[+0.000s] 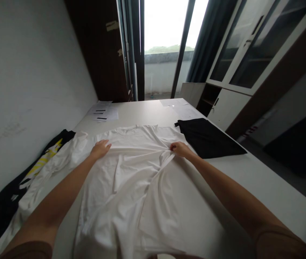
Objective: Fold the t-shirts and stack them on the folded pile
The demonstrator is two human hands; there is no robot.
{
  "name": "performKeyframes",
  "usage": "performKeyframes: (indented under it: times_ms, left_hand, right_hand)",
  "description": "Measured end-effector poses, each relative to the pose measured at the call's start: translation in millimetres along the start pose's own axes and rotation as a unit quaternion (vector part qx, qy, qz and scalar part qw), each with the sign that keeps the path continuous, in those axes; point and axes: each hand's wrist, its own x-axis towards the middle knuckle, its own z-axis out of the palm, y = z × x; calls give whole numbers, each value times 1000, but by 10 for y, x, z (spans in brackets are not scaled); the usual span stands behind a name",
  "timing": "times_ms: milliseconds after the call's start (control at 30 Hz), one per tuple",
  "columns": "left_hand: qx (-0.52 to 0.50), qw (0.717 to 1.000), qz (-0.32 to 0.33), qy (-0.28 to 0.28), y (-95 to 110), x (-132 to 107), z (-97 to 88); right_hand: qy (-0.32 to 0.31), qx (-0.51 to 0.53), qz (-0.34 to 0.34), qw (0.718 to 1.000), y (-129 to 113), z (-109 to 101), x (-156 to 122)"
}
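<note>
A white T-shirt (131, 172) lies spread over the table in front of me, its collar toward the far end and its lower part wrinkled. My right hand (180, 148) is closed on the shirt's right side, pinching the fabric; folds run from that grip across the chest and down the body. On the shirt's upper left side rests my left hand (100, 148), with its fingers stretched out over the cloth. The fingertips of my right hand are partly hidden by the gathered fabric.
Folded black cloth (209, 138) lies on the white table (142, 111) at the right. Along the left wall are a white garment (53, 162) and a black garment with yellow print (9, 190). Papers (104, 110) lie at the far left, and more sheets (178, 108) at the far right.
</note>
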Motion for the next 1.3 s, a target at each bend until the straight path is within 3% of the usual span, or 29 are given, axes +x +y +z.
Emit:
performKeyframes:
  times_ms: [100, 233, 300, 433, 600, 800, 1000, 1133, 1200, 1300]
  left_hand:
    - [-13, 999, -16, -39, 72, 279, 108]
    - [-24, 994, -59, -84, 262, 568, 216]
    - [-27, 993, -67, -98, 320, 680, 238]
    - [-22, 993, -61, -103, 294, 858, 259]
    - [-23, 995, -53, -85, 167, 1142, 297]
    - [-25, 995, -53, -76, 48, 1612, 350]
    - [-30, 995, -56, -77, 25, 1946, 349]
    - [-31, 994, -47, -90, -5, 2040, 286]
    - [-30, 995, -48, -79, -114, 1997, 251]
    - [4, 993, -116, 9, -463, 1761, 209]
  right_hand:
    - [-22, -30, 32, 999, 168, -285, 3]
    - [103, -70, 6, 992, 52, -488, 299]
    - [117, -74, -48, 989, -123, -409, 546]
    - [17, -82, -153, 985, -462, -8, 1083]
    - [-27, -144, -113, 983, -534, 349, 1688]
    - [-2, -151, -89, 985, -339, 414, 2247]
    - [15, -151, -72, 986, -318, 420, 2582]
    - [21, -152, -72, 986, -320, 399, 2681]
    - [19, -152, -74, 985, -316, 394, 2681]
    - [25, -144, -81, 986, -320, 425, 2592]
